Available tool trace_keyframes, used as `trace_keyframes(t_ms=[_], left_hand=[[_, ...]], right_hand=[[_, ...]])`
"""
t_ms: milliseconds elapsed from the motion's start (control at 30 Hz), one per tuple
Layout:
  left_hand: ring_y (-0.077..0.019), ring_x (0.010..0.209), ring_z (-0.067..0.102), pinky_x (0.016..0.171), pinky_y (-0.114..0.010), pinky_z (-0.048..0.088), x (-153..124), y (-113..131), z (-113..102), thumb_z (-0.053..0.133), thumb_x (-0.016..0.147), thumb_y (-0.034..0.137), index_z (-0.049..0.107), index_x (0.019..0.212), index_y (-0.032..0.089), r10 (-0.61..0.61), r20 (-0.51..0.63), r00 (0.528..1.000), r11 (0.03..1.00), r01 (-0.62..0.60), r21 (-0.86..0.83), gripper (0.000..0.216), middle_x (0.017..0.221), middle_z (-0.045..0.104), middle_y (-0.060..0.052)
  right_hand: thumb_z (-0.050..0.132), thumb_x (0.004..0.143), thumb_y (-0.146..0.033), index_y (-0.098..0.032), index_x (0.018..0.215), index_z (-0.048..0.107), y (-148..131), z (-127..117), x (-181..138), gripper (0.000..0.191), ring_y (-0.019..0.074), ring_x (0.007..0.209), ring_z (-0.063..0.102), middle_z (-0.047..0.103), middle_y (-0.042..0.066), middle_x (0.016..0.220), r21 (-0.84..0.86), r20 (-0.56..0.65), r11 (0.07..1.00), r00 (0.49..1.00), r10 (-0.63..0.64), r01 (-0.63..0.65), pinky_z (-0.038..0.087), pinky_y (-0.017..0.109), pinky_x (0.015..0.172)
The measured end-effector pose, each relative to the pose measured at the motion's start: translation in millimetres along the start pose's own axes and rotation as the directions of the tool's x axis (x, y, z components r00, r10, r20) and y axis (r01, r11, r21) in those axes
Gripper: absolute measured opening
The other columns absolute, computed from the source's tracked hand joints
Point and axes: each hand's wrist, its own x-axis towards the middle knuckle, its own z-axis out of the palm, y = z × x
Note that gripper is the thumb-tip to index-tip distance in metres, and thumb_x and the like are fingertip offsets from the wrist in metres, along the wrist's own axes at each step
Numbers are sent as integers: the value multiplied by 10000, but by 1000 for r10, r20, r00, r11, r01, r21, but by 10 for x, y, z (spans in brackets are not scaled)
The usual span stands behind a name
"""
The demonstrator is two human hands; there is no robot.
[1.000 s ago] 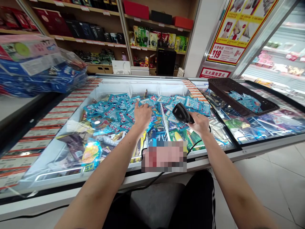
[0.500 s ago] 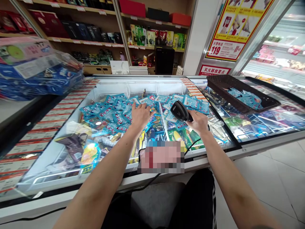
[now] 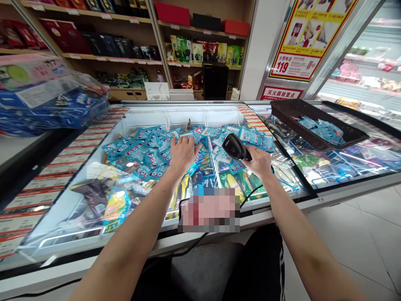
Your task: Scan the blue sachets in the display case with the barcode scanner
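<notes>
My left hand reaches into an open chest freezer and rests palm down on a heap of blue wrapped ice-cream packets, fingers spread over them. My right hand is closed round the handle of a black barcode scanner, its head pointing left toward the packets. The scanner's black cable runs down over the freezer's front edge. A wire divider stands between my two hands.
A dark basket holding more blue packets sits on the freezer's glass lid at right. Wrapped blue boxes are stacked at left. Shelves of goods line the back wall. A yellow poster hangs at upper right.
My left hand has drawn back slightly toward me across the blue packets. The scanner and right hand have stayed nearly in place.
</notes>
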Motion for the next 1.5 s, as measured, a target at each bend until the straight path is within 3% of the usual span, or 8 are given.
trace_keyframes(t_ms=[467,733,900,1033,1133,1233,1367,1500], left_hand=[[-285,1025,598,875,-416,447,659,19,297,392,880,392,543,1198,162,-103,172,980,983,127,-134,421,1123,631,-142],[-239,1192,506,944,-365,416,875,148,625,344,906,314,474,1273,220,93,303,948,978,-29,-208,401,1343,506,-98],[-318,1124,515,934,-465,390,843,208,513,405,869,471,553,1188,215,82,281,956,995,-62,-82,435,1205,574,-126],[-351,1198,429,966,-502,347,812,175,433,434,804,616,477,1286,216,61,316,947,998,-50,-41,628,1275,510,-141],[-326,1274,357,1055,-513,240,792,121,424,395,829,601,400,1353,229,95,400,912,994,-68,-82,643,1363,449,-110],[-305,1246,391,1091,-487,165,759,88,401,430,812,600,422,1333,219,99,365,926,994,-79,-69,645,1321,474,-113],[-301,1179,447,1059,-438,199,685,95,309,509,752,626,447,1284,193,59,272,960,998,-49,-41,688,1234,528,-126],[-296,1061,541,989,-437,244,588,132,200,525,739,628,392,1295,187,7,330,944,997,19,-77,722,1070,629,-107]], right_hand=[[536,822,-334,-202,1034,630,-7,26,31,267,182,722,621,688,46,828,19,-14,1000,1000,8,-8,386,268,628],[520,840,-335,-196,1022,634,-27,10,53,255,171,728,620,687,47,822,48,16,999,1000,-6,6,388,265,637],[528,835,-353,-185,1011,641,-27,8,50,268,169,710,616,681,45,786,35,-9,999,1000,-5,6,380,259,626],[517,834,-370,-170,1024,641,-36,4,35,302,164,705,609,682,53,799,16,0,1000,1000,1,-1,375,246,622],[508,839,-371,-174,1016,643,-48,-5,29,298,158,717,608,684,51,810,13,15,1000,1000,-2,2,374,239,633],[509,839,-384,-175,996,648,-55,-7,29,296,160,724,609,682,53,800,6,37,1000,999,1,-1,373,239,638],[512,832,-362,-177,1012,642,-45,13,20,289,167,738,610,685,52,815,2,44,1000,999,-3,2,370,244,645],[532,813,-346,-186,1015,641,-35,39,0,279,168,747,612,682,42,811,-4,45,1000,999,-7,8,362,247,642]])
